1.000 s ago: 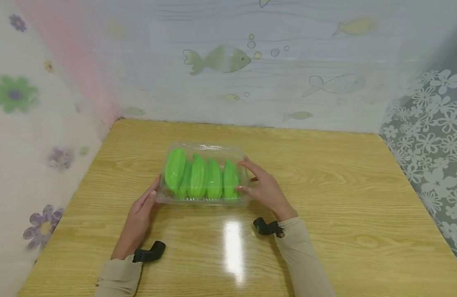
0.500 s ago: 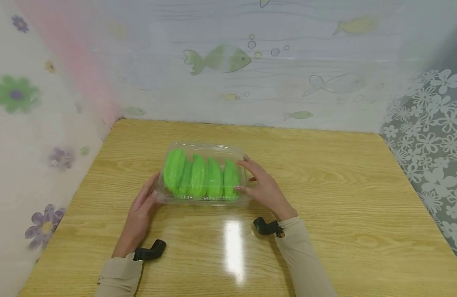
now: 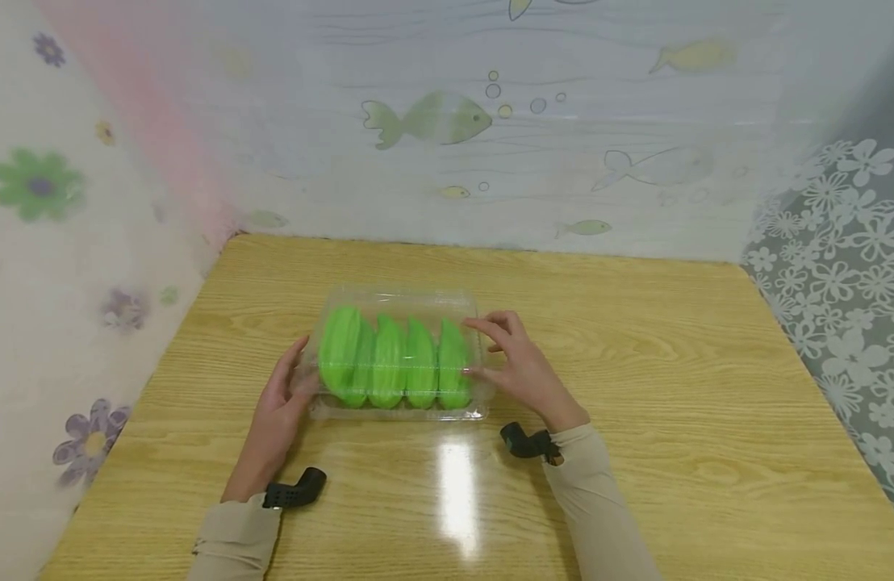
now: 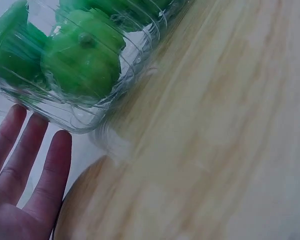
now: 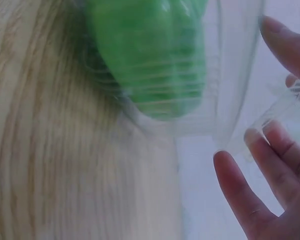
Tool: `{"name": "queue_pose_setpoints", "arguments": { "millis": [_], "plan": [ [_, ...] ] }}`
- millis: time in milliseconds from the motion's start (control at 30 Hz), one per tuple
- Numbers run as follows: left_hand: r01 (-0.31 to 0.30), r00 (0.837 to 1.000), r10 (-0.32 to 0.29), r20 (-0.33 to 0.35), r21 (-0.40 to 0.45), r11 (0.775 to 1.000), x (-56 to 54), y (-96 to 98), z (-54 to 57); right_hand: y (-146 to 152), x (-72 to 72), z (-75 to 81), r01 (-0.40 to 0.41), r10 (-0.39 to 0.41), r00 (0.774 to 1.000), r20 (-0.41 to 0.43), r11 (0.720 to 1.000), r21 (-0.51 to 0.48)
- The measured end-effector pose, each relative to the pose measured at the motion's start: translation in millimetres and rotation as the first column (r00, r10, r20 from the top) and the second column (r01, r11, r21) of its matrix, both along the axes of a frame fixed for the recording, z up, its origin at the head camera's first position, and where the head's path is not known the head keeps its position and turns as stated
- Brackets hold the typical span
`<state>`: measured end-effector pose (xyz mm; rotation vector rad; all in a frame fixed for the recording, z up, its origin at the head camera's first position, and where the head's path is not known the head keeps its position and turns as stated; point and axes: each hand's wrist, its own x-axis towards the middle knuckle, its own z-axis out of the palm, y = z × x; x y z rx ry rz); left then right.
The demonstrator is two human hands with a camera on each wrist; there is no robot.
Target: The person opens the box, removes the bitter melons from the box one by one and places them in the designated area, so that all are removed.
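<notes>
A clear plastic clamshell box (image 3: 396, 414) rests on the table with several plump, ridged green gourd-like fruits (image 3: 386, 363) side by side inside. At its left end my left hand (image 3: 273, 415) has straight fingers; in the left wrist view the fingertips (image 4: 63, 137) are right at the box's ribbed lower edge. My right hand (image 3: 530, 371) is at the opposite end, fingers toward the back and thumb toward the front. Its fingers (image 5: 235, 180) look spread and loose in the right wrist view, close by the clear wall, part of them behind a plastic edge.
A wood-grain table (image 3: 636, 420) extends around the box, with a glare patch in front. Behind stands a wall (image 3: 309, 161) with fish pictures; flowered coverings flank both sides. Black curved camera mounts (image 3: 298, 488) sit at the sleeve cuffs.
The box has tipped down toward me and lies flatter, its front edge nearer. My right fingers have loosened and spread a little; the left hand has barely moved.
</notes>
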<state>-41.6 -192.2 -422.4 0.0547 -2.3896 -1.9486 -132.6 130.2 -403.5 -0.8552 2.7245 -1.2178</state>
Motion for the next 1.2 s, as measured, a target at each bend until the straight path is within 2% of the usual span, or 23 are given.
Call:
{"name": "queue_pose_setpoints", "arguments": {
  "millis": [100, 200, 333, 500, 633, 767, 1033, 1200],
  "plan": [
    [-0.013, 1.000, 0.013, 0.006, -0.005, 1.000, 1.2, 2.3, 4.8, 2, 0.6, 3.1, -0.013, 0.013, 1.000, -0.001, 1.000, 0.008],
    [-0.021, 1.000, 0.021, 0.015, -0.009, 1.000, 1.5, 2.0, 4.5, 5, 1.2, 6.7, -0.031, 0.031, 1.000, 0.003, 1.000, 0.003],
    [-0.041, 0.999, 0.041, 0.023, -0.034, 0.999, 2.6, 1.1, -1.8, 9, 3.5, 10.9, -0.066, 0.066, 0.998, 0.005, 0.998, -0.009],
    [-0.078, 0.997, 0.080, 0.010, -0.113, 0.991, 2.8, -1.0, -12.1, 13, 5.5, 14.4, -0.095, 0.095, 0.995, -0.014, 0.995, -0.024],
    [-0.082, 0.997, 0.083, 0.006, -0.110, 0.991, 4.0, -0.6, -15.5, 15, 6.7, 15.4, -0.111, 0.109, 0.993, -0.042, 0.993, -0.043],
    [-0.094, 0.995, 0.098, 0.033, -0.095, 0.991, 4.4, 0.1, -15.8, 16, 7.4, 16.0, -0.122, 0.119, 0.991, -0.059, 0.992, -0.045],
    [-0.177, 0.976, 0.194, 0.096, -0.156, 0.972, 3.9, -1.7, -12.6, 17, 7.2, 21.3, -0.160, 0.157, 0.986, -0.049, 0.985, -0.056],
    [-0.217, 0.958, 0.236, 0.163, -0.127, 0.968, 1.3, -0.6, -13.2, 17, 7.6, 24.9, -0.161, 0.160, 0.986, -0.040, 0.986, -0.045]
  ]
}}
